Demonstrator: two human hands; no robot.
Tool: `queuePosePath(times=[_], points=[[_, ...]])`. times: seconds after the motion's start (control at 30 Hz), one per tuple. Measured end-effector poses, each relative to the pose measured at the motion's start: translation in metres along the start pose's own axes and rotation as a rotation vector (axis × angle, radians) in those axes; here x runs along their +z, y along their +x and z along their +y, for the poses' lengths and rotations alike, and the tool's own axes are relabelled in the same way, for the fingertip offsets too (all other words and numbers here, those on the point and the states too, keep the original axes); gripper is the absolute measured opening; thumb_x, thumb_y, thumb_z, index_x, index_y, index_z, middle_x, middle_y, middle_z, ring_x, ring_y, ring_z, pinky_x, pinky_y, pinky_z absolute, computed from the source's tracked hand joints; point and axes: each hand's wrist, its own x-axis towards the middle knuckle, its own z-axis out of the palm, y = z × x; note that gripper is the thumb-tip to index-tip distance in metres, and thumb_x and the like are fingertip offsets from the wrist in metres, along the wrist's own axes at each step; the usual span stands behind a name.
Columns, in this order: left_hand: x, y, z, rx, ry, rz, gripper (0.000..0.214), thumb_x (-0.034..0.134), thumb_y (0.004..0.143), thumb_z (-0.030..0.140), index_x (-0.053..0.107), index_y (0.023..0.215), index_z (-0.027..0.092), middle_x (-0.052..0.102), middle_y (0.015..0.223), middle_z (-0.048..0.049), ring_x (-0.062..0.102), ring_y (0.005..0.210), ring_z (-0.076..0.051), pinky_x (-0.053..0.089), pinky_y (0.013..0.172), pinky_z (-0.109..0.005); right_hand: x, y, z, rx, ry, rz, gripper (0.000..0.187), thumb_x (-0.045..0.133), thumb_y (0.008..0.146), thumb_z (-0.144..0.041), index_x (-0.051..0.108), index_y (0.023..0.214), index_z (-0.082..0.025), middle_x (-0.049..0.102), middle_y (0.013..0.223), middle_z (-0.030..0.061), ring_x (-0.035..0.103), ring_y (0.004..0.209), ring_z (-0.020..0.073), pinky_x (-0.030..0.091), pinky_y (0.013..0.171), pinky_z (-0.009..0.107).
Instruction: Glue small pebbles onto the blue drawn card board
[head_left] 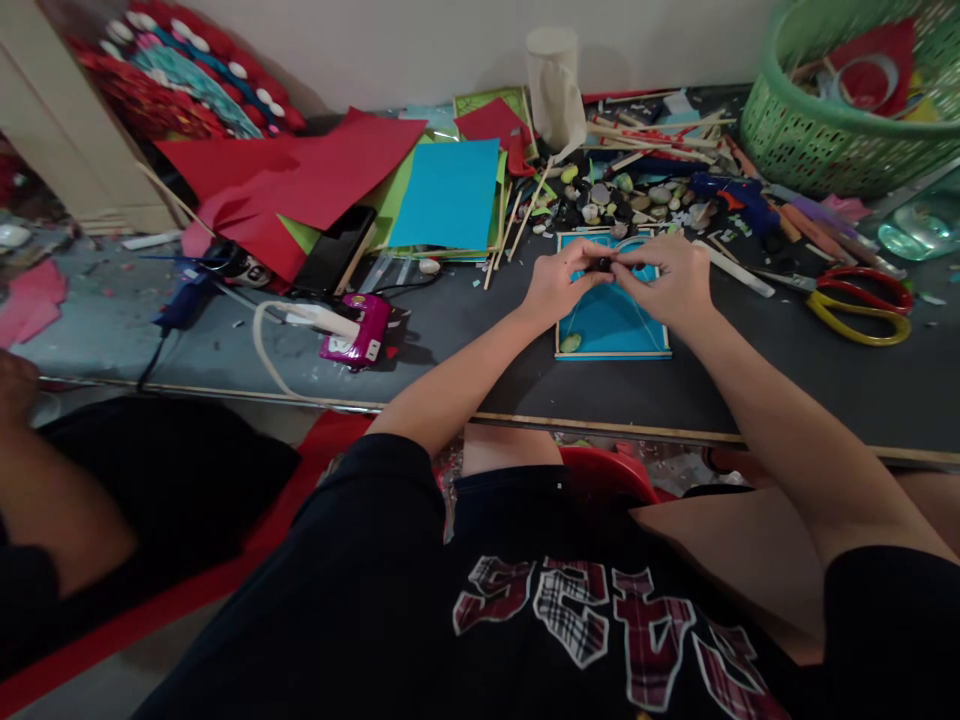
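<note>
Both of my hands are over a blue panel (607,325) edged with thin wooden sticks, lying near the table's front edge. My left hand (559,280) is closed in a pinch at a small dark piece (604,264), perhaps a pebble. Against the same piece, the thumb and fingertips of my right hand (669,278) are pressed together; the fingers partly hide it. A pale green pebble (571,343) rests in the panel's lower left corner. Thin pale strands run across the blue surface below my fingers.
Behind my hands lie loose pebbles (637,200) and a blue glue gun (739,195). Scissors (859,305) are at right, below a green basket (817,130). Leftward are blue paper (446,195), red paper (300,180) and a purple power adapter (358,330). Another person's arm (60,500) is at far left.
</note>
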Motion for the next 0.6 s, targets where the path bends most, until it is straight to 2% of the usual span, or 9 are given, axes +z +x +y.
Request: queuePosePath(times=[0.2, 0.43, 0.6], points=[[0.005, -0.002, 0.000, 0.002, 0.054, 0.004, 0.047, 0.061, 0.101, 0.069, 0.073, 0.118, 0.027, 0.086, 0.114, -0.0038, 0.084, 0.109, -0.024, 0.070, 0.097, -0.038, 0.002, -0.002, 0.003, 0.009, 0.032, 0.004, 0.022, 0.063, 0.090, -0.034, 0.080, 0.079, -0.025, 0.079, 0.079, 0.0059, 0.074, 0.077, 0.0258, 0.057, 0.081, 0.044], [0.006, -0.001, 0.006, -0.071, 0.090, 0.017, 0.052, 0.062, 0.097, 0.073, 0.073, 0.118, 0.026, 0.086, 0.115, -0.0039, 0.084, 0.109, -0.023, 0.070, 0.094, -0.033, -0.001, -0.001, 0.001, 0.139, 0.088, -0.009, 0.020, 0.067, 0.091, -0.038, 0.078, 0.080, -0.025, 0.081, 0.084, 0.0045, 0.072, 0.080, 0.0234, 0.057, 0.080, 0.041], [0.003, -0.001, 0.011, -0.104, 0.103, 0.009, 0.053, 0.063, 0.096, 0.073, 0.073, 0.117, 0.026, 0.086, 0.113, -0.0044, 0.084, 0.109, -0.023, 0.069, 0.093, -0.032, -0.005, 0.001, 0.003, 0.142, 0.086, -0.073, 0.018, 0.070, 0.090, -0.038, 0.079, 0.080, -0.026, 0.080, 0.082, 0.0041, 0.071, 0.083, 0.0241, 0.057, 0.087, 0.044]])
